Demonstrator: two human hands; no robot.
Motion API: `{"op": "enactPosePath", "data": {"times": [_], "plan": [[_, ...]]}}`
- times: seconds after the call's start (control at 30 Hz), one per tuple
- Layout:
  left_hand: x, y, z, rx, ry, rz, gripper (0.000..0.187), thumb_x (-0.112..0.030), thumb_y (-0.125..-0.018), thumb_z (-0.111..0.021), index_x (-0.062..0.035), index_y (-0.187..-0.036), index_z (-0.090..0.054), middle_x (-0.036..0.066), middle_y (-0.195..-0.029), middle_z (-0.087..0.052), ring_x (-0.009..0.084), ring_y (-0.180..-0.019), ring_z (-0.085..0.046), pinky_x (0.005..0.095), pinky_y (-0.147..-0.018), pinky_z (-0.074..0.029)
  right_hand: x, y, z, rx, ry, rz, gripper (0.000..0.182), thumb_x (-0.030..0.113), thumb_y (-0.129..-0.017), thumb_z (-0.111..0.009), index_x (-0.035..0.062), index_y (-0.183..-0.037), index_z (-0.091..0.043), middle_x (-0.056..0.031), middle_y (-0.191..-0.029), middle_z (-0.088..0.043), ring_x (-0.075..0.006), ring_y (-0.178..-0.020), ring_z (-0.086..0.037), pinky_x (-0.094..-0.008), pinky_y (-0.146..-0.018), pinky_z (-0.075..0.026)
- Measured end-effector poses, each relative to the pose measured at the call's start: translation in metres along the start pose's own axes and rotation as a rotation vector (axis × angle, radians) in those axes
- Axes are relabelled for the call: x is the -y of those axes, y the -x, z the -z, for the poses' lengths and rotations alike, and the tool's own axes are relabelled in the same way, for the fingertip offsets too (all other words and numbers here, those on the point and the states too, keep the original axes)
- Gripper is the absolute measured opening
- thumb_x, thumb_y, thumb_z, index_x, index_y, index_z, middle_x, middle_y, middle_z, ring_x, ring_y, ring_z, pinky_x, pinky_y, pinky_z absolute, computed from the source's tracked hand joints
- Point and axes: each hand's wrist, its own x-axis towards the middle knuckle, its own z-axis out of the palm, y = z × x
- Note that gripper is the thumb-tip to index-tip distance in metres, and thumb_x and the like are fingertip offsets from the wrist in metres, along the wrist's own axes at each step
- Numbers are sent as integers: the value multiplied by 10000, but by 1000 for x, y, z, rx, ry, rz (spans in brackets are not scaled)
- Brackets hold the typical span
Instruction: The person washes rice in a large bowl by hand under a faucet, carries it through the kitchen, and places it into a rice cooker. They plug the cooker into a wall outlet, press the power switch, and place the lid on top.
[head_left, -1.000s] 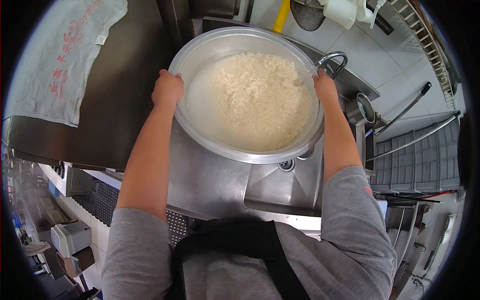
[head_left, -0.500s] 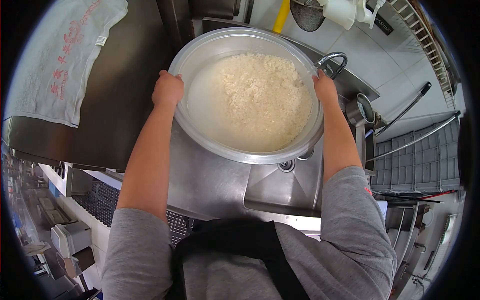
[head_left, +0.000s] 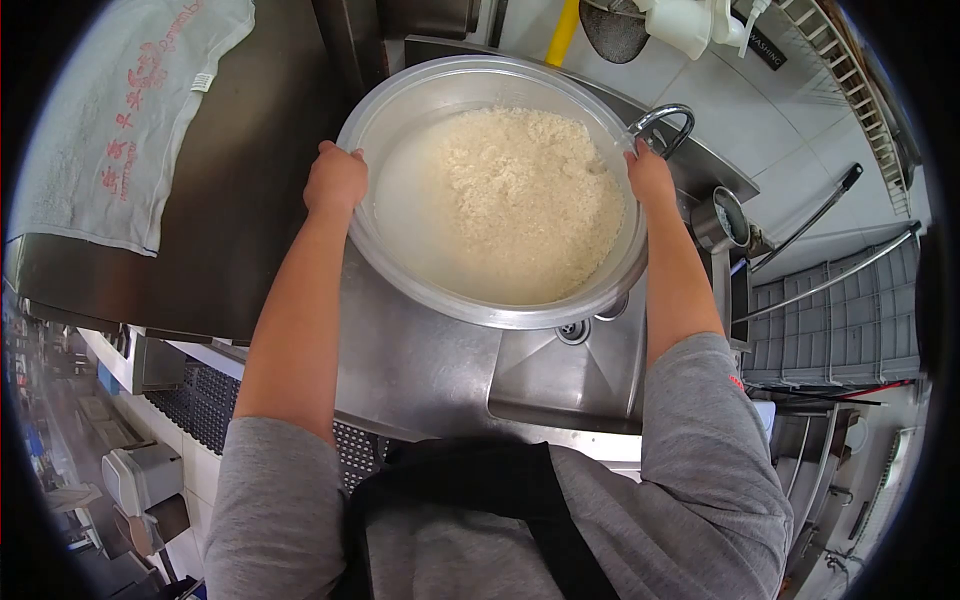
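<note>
A wide metal basin [head_left: 505,318] rests over the sink and its steel counter. White rice [head_left: 535,190] is heaped toward the basin's right side, with cloudy water [head_left: 408,200] lying at the left. My left hand [head_left: 337,177] is closed at the basin's left edge, its fingertips hidden. At the right edge, just below the curved faucet [head_left: 665,120], my right hand [head_left: 650,172] grips the rim with the thumb on top. Both arms are stretched forward.
The sink bowl [head_left: 570,375] and its drain show below the basin. A printed cloth [head_left: 130,120] lies on the dark steel surface at left. A small metal pot [head_left: 720,220] stands at right, near a grey crate [head_left: 835,310]. A mesh strainer [head_left: 615,32] hangs at the back.
</note>
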Motion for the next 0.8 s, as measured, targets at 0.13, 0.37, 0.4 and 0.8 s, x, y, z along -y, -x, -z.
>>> {"op": "enactPosePath", "data": {"times": [0.13,0.37,0.4,0.8], "plan": [[-1,1,0,-8,-9,4,439,-327,-951,-492,27,-1205,-444,234,-1175,-610,363,-1095,-604,463,-913,-480,6,6,2,-85,98,37,434,301,-949,-488,64,-1312,-502,-220,-1130,-622,-375,-1085,-585,-460,-903,-485],[-4,5,5,-4,-17,32,433,-330,-953,-490,23,-1199,-447,227,-1158,-622,358,-1085,-611,464,-908,-483,24,10,-1,205,476,530,429,228,-907,-526,12,-1278,-510,-205,-1281,-521,-350,-1168,-523,-423,-951,-460],[-5,5,6,0,-20,35,428,-330,-954,-490,21,-1196,-448,225,-1155,-623,357,-1081,-614,462,-904,-486,25,8,-14,200,477,536,429,228,-907,-526,12,-1278,-510,-205,-1281,-521,-350,-1168,-523,-423,-951,-460],[-6,6,8,15,25,44,390,-306,-952,-505,19,-1161,-453,222,-1116,-638,355,-1060,-622,462,-889,-492,105,-51,-131,277,-525,-70,635,351,-937,-447,2,-1446,-303,-264,-1395,-440,-370,-1297,-435,-388,-1069,-349]]}}
